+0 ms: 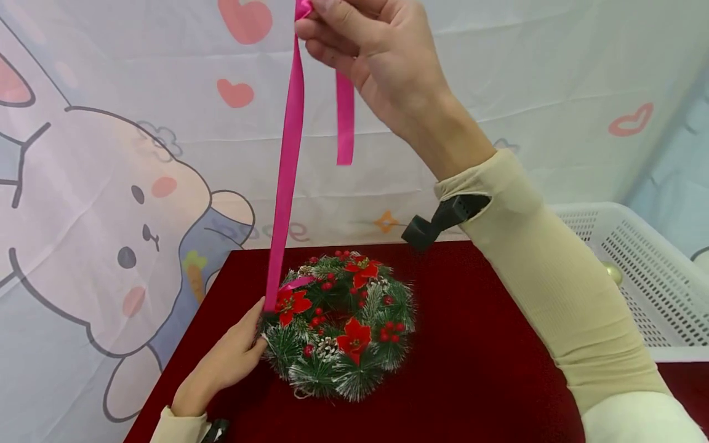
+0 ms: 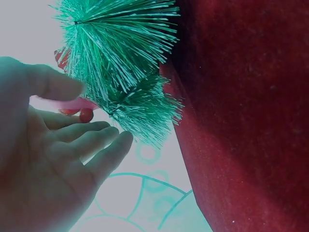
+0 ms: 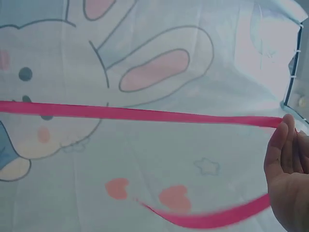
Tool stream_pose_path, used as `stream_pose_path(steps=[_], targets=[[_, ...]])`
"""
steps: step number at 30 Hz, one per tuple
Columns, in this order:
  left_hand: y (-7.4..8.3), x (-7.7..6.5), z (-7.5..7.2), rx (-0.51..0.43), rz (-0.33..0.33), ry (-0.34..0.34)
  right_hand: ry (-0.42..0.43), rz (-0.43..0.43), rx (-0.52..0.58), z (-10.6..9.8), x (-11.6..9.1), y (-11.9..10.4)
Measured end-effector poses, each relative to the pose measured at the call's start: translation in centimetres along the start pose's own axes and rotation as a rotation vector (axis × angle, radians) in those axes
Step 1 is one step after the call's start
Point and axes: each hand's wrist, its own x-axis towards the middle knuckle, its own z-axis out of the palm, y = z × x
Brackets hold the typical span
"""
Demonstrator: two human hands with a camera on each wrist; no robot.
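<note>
A green Christmas wreath (image 1: 368, 368) with red poinsettias, berries and pinecones stands out against the dark red cloth. My left hand (image 1: 235, 354) holds its left edge; in the left wrist view the thumb and fingers go around the bristly needles, and some fingertips are hidden. High above, my right hand (image 1: 382, 55) pinches a pink ribbon (image 1: 289, 154), which runs taut down to the wreath's left side near a poinsettia (image 1: 292, 304). A shorter ribbon tail hangs from the right hand. In the right wrist view the ribbon (image 3: 145, 114) stretches across from the fingers, with the loose tail curving below.
A white perforated basket (image 1: 676, 354) stands at the right, holding a gold ball (image 1: 613, 273). Behind the red-covered table (image 1: 471, 369) hangs a pale cloth backdrop (image 1: 498, 74) printed with a rabbit and hearts. A dark wrist camera (image 1: 443, 218) is strapped on the right sleeve.
</note>
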Motion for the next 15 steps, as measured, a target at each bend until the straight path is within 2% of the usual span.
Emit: stream_pose_path(steps=[4, 8, 11, 15], targets=[[0.0, 0.1, 0.1, -0.056, -0.054, -0.039, 0.056, -0.020, 0.016, -0.4, 0.8, -0.8], [0.2, 0.1, 0.2, -0.045, -0.106, -0.041, 0.029, -0.010, 0.013, 0.2, 1.1, -0.5], [0.4, 0.0, 0.3, -0.014, -0.123, -0.016, -0.076, -0.004, -0.031, 1.5, 1.0, 0.2], [0.4, -0.1, 0.3, 0.029, -0.118, 0.023, -0.240, 0.044, -0.108, 4.6, 0.3, 1.4]])
